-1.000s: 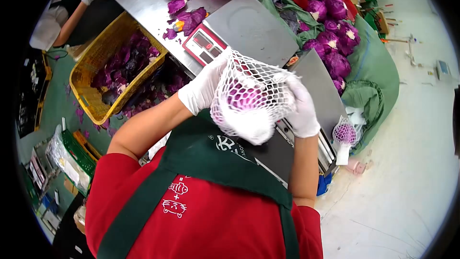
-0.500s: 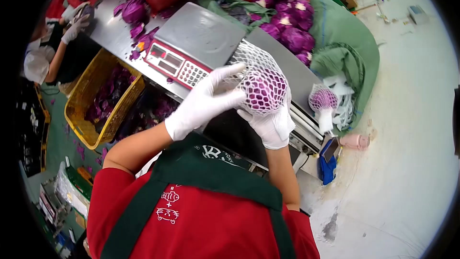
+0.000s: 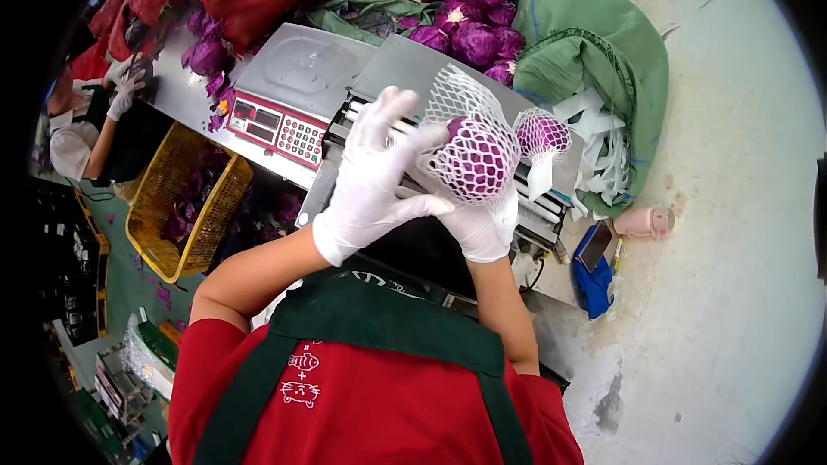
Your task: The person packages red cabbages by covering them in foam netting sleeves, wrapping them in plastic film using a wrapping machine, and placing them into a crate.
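Observation:
A red cabbage (image 3: pixel 476 164) sits inside a white foam net sleeve (image 3: pixel 461 90), whose loose upper end stands up above it. My right hand (image 3: pixel 484 228), in a white glove, cups the netted cabbage from below and behind, so most of its fingers are hidden. On the cabbage's left side is my left hand (image 3: pixel 370 176), also gloved, with fingers raised and spread and the thumb close to the net. A second netted red cabbage (image 3: pixel 543 133) lies to the right, beside the roller edge of the metal work surface (image 3: pixel 413 60).
A red weighing scale (image 3: pixel 301 139) stands to the left. Several bare cabbages (image 3: pixel 474 39) pile up behind, beside a green sack (image 3: pixel 594 34). A yellow crate (image 3: pixel 164 250) holds purple leaves. A pink bottle (image 3: pixel 644 222) and phone (image 3: pixel 594 245) are at right. A gloved co-worker (image 3: pixel 77 138) works at far left.
My left hand has lifted its fingers and spread them wider beside the net. The right hand still holds the netted cabbage. The camera view has shifted, moving the scale and second netted cabbage leftward.

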Demonstrator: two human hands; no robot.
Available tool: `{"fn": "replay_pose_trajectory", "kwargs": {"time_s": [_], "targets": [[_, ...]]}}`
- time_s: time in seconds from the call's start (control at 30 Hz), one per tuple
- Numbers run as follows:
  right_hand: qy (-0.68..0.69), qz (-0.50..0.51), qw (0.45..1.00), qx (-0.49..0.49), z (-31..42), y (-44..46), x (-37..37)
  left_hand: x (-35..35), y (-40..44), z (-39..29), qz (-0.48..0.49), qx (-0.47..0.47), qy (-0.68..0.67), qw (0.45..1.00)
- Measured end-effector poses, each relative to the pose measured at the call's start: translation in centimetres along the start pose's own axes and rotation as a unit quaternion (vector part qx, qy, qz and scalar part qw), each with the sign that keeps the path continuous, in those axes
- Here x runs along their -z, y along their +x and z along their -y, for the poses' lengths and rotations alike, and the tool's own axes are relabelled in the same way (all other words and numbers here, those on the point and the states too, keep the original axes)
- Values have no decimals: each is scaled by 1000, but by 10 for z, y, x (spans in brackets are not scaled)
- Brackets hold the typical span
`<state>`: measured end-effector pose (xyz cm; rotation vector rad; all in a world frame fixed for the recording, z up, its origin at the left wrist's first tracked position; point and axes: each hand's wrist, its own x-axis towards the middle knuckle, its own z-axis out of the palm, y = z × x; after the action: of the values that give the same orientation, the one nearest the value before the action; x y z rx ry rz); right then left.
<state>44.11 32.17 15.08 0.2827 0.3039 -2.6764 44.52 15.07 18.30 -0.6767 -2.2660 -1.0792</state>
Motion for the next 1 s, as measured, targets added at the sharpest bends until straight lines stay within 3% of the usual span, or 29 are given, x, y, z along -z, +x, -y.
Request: {"fn": "replay_pose_trajectory", "kwargs": {"time_s": [0.07, 0.13, 0.2, 0.23, 0.27, 0.33, 0.4, 0.47, 0.5, 0.53, 0.57, 0.6, 0.67, 0.73, 0.77, 0.8, 0.83, 0.87, 0.9, 0.93, 1.0], "targets": [[148, 142, 978, -34, 4, 10, 10, -10, 0, 11, 17, -93, 89, 991], [148, 162, 975, -29, 6, 13, 8, -13, 0, 24, 53, -116, 2, 992], [175, 0, 985, -3, 6, 15, -11, -12, 4, 31, 96, -120, -142, 978], [189, 68, 979, 37, 9, 27, 20, -11, 6, 31, 128, 43, -329, 935], [183, 1, 983, 31, 9, 26, 3, -11, 8, 32, 153, 205, -492, 832], [92, 10, 995, 30, 14, 29, 7, -11, 34, 42, 41, 275, -580, 766], [118, 13, 992, 34, 17, 36, 6, -15, 49, 83, -128, 347, -605, 705], [85, 33, 993, 76, 21, 37, 3, -10, 67, 113, -245, 399, -531, 707], [7, 19, 990, 141, 19, 38, -7, -10, 68, 112, -223, 404, -522, 718], [7, 18, 989, 147, 20, 45, -5, -13, 67, 107, -218, 403, -525, 717], [-78, 10, 979, 189, 20, 51, 1, -17, 71, 88, -104, 400, -503, 759], [-163, -1, 960, 229, 20, 57, 5, -24, 74, 73, 12, 389, -475, 789], [-331, -53, 882, 330, 18, 74, 10, -50, 73, 65, 132, 376, -459, 794], [-604, -118, 716, 329, 26, 80, 21, -90, 71, 97, 146, 364, -483, 783], [-612, -95, 723, 307, 29, 76, 18, -91, 80, 106, 192, 430, -612, 635], [-695, -92, 646, 302, 35, 65, 7, -90, 87, 113, 230, 478, -713, 459], [-714, -93, 646, 255, 43, 50, -7, -89, 90, 113, 189, 493, -743, 412], [-730, -92, 646, 204, 53, 36, -21, -90, 89, 125, 196, 491, -721, 447], [-728, -119, 638, 220, 69, 25, -28, -88, 92, 120, 195, 493, -720, 447], [-726, -147, 631, 233, 82, 17, -32, -84, 97, 109, 172, 465, -705, 507], [-634, -163, 702, 280, 100, 19, -39, -81, 103, 95, 148, 436, -684, 566]]}}
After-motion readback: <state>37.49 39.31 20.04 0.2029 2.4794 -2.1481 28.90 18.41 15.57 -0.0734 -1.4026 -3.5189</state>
